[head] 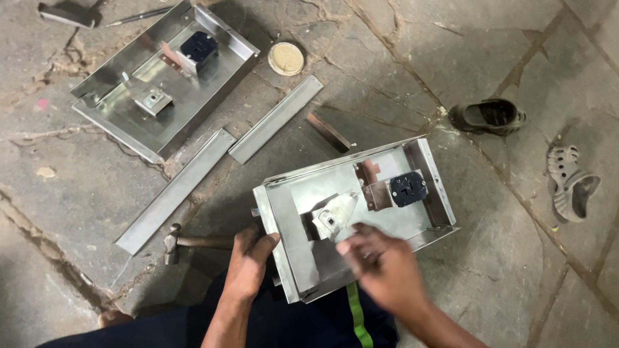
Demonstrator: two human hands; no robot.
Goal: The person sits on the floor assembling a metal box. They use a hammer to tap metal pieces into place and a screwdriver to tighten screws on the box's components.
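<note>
- On the stone floor (97, 193) just in front of your knees, seen from the head camera, lies the shiny sheet-metal tray (412, 222) you are handling, tilted a little with its near corner over your dark trousers.
- Your left hand (250, 258) grips the tray's near left edge, fingers curled closed over the folded rim.
- Your right hand (380, 264) is blurred over the tray's near side; you cannot tell whether its fingers are closed on anything.
- The tray is a shallow rectangular pan with turned-up walls and a bright, lightly smudged surface.
- Inside it stand a small folded bracket (332, 218) near the middle, a black socket block (408, 188) on a metal mount toward the right wall, and a copper-coloured strip (370, 172) just behind that.
- A second tray (129, 125) of the same kind rests well apart at upper left, holding its own black socket (198, 46) and small bracket (151, 100).
- Between the trays lie two long metal strips (276, 119).
- A hammer (193, 242) lies just left of your left hand.
- A round lid (285, 58) sits near the far tray, and two sandals (490, 116) lie at right.
</note>
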